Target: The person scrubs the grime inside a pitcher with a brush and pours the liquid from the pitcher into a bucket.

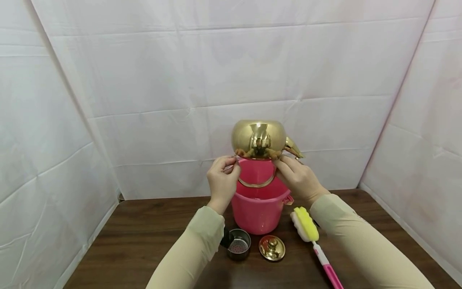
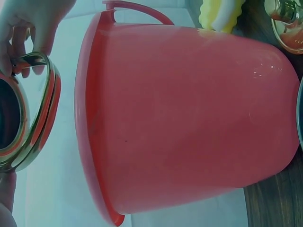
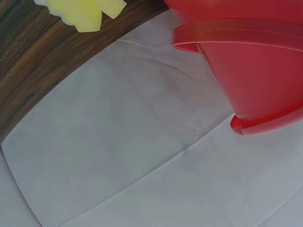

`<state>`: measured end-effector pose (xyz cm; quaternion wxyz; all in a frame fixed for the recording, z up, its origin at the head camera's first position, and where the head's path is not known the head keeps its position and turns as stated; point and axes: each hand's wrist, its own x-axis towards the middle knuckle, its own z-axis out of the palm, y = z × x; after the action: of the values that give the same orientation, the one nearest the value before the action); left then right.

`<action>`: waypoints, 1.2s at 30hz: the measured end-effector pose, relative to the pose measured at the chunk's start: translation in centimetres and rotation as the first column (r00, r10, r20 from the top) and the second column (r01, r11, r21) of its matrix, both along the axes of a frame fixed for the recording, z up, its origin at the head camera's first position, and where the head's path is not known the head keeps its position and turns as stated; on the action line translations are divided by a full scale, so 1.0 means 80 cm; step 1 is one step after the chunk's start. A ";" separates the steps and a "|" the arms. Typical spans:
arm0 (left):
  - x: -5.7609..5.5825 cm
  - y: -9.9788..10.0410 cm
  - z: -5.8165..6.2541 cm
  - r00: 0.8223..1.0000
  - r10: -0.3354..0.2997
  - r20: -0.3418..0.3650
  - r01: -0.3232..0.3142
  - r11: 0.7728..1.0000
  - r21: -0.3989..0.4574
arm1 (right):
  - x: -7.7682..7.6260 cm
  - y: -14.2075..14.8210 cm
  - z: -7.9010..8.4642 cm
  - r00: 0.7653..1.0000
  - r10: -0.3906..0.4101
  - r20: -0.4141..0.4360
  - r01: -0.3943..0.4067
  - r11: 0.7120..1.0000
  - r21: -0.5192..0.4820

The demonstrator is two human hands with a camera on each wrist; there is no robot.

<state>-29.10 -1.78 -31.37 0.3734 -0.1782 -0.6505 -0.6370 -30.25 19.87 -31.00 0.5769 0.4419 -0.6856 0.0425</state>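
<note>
A shiny gold teapot (image 1: 240,134) hangs upside down over a pink bucket (image 1: 258,216), its spout (image 1: 294,147) pointing down to the right. Its hoop handle (image 1: 257,185) dangles below, in front of the bucket's mouth. My left hand (image 1: 223,178) pinches the left side near the inverted rim. On the other side, beside the spout, my right hand (image 1: 297,176) grips the pot where the handle joins. In the left wrist view the dark round opening (image 2: 8,116) shows next to the right hand's fingers (image 2: 42,35). Neither hand appears in the right wrist view.
The bucket stands on a dark wooden table (image 1: 159,224). Before it lie a small metal strainer cup (image 1: 239,245) and a gold lid (image 1: 272,248). A yellow-and-white sponge brush (image 1: 306,224) with a pink handle lies to the right. White cloth (image 1: 162,100) encloses the table behind and at both sides.
</note>
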 end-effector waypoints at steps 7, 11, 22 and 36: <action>0.001 -0.003 0.000 1.000 0.001 -0.002 -0.001 1.000 -0.004 | 0.000 0.000 -0.001 1.000 0.000 0.003 0.000 1.000 0.014; 0.002 -0.004 0.001 1.000 0.002 0.027 -0.001 1.000 -0.030 | 0.001 0.002 -0.002 1.000 -0.002 0.015 0.001 1.000 0.022; 0.006 -0.007 0.001 0.993 0.028 0.115 -0.015 0.994 -0.111 | 0.002 0.004 -0.010 0.999 -0.025 0.034 0.025 0.999 0.023; 0.010 -0.009 0.008 0.972 0.034 0.231 0.008 0.985 -0.175 | 0.009 0.007 -0.014 0.995 -0.048 0.083 0.046 0.999 0.028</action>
<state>-28.27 -2.49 -30.74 0.2817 -0.1301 -0.7442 -0.5914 -29.50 20.41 -32.15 0.5426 0.4309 -0.7200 0.0385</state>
